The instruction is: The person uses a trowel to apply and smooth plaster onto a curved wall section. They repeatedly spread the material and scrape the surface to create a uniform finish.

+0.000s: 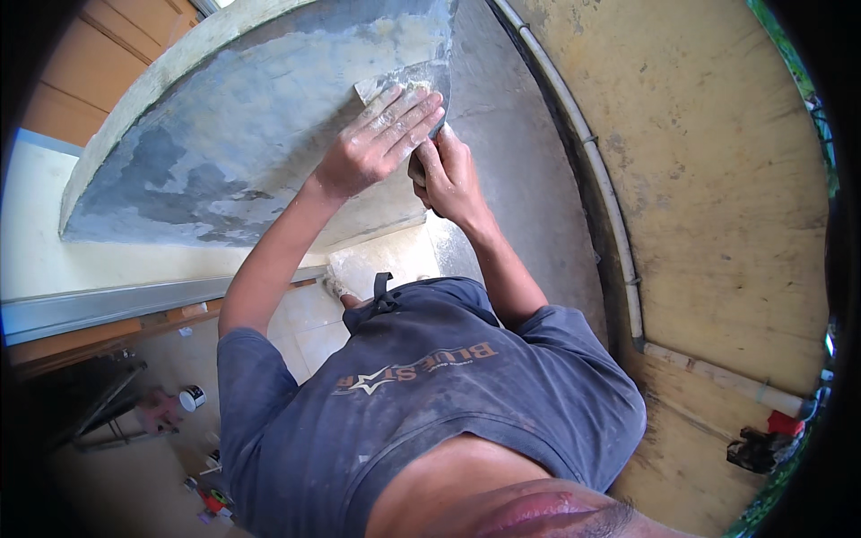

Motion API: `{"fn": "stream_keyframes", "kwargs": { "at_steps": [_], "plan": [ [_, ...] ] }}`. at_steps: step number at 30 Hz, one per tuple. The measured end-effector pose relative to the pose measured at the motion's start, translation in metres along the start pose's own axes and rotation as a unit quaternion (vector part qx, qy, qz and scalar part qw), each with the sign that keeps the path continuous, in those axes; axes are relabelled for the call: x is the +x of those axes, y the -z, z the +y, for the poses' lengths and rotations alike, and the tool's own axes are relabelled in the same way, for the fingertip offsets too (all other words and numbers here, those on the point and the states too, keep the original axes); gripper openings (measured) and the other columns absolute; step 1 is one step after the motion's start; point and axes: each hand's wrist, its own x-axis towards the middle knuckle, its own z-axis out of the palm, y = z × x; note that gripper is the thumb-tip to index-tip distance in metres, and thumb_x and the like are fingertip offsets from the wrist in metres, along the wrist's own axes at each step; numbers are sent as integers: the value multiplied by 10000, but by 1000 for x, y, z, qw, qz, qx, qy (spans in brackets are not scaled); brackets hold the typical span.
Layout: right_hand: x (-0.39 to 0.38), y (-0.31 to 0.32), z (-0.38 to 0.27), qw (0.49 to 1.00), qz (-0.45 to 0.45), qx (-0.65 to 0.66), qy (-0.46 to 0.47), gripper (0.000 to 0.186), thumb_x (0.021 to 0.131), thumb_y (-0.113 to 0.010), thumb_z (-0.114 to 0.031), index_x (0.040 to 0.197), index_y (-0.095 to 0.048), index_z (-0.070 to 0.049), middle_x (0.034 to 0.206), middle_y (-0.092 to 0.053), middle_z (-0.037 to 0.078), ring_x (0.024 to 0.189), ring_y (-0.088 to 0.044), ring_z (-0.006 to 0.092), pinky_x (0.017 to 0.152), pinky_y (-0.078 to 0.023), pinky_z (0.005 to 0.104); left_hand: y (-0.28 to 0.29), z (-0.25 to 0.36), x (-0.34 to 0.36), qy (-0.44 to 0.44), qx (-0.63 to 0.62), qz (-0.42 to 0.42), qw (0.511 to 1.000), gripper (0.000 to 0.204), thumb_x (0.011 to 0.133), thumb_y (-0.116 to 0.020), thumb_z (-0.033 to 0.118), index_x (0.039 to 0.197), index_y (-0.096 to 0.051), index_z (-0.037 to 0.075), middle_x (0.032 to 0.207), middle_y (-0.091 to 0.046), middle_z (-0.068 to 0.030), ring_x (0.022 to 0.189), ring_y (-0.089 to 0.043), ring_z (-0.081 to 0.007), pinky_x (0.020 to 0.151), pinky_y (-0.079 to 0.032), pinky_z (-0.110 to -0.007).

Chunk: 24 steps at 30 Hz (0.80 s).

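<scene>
My right hand (451, 177) is closed round the dark handle of a putty knife (429, 72). The wide blade lies against the curved, patchy grey wall surface (269, 99), close to the corner where it meets a grey side surface. My left hand (377, 139) rests flat over the blade with its fingers stretched out. Whitish paste or powder coats these fingers and shows on the blade beside them. Part of the blade is hidden beneath the left hand.
A long pale pipe (587, 152) runs down the stained yellowish wall (717, 161) on the right. A white can (191, 398) and other items sit on the floor at lower left. A black plastic bag (756, 450) is at lower right.
</scene>
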Motion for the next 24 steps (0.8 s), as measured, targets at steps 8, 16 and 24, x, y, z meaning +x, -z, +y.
{"fn": "stream_keyframes", "kwargs": {
  "at_steps": [8, 16, 24],
  "plan": [
    [14, 1, 6, 997, -8, -34, 70, 211, 1147, -477, -199, 1045, -502, -15, 657, -501, -15, 494, -468, 71, 423, -393, 283, -9, -12, -7, 32, -20, 25, 999, 466, 932, -661, 98, 1396, -704, 85, 1479, -669, -54, 1385, -622, -217, 1201, -491, -427],
    [7, -5, 11, 1000, -15, 0, 12, 202, 1144, -477, -195, 1062, -493, -12, 658, -500, -17, 502, -473, 69, 430, -395, 273, -9, -2, -13, 26, -15, 10, 999, 447, 941, -673, 90, 1386, -711, 94, 1445, -691, -52, 1356, -643, -220, 1176, -519, -432],
    [16, -5, 1, 996, -27, -41, 77, 184, 1143, -473, -187, 1098, -503, -11, 659, -499, -18, 496, -464, 64, 421, -381, 265, -2, -17, -10, 44, -27, 24, 998, 459, 944, -653, 84, 1400, -703, 101, 1482, -667, -49, 1385, -619, -206, 1206, -488, -421]
  ]
}}
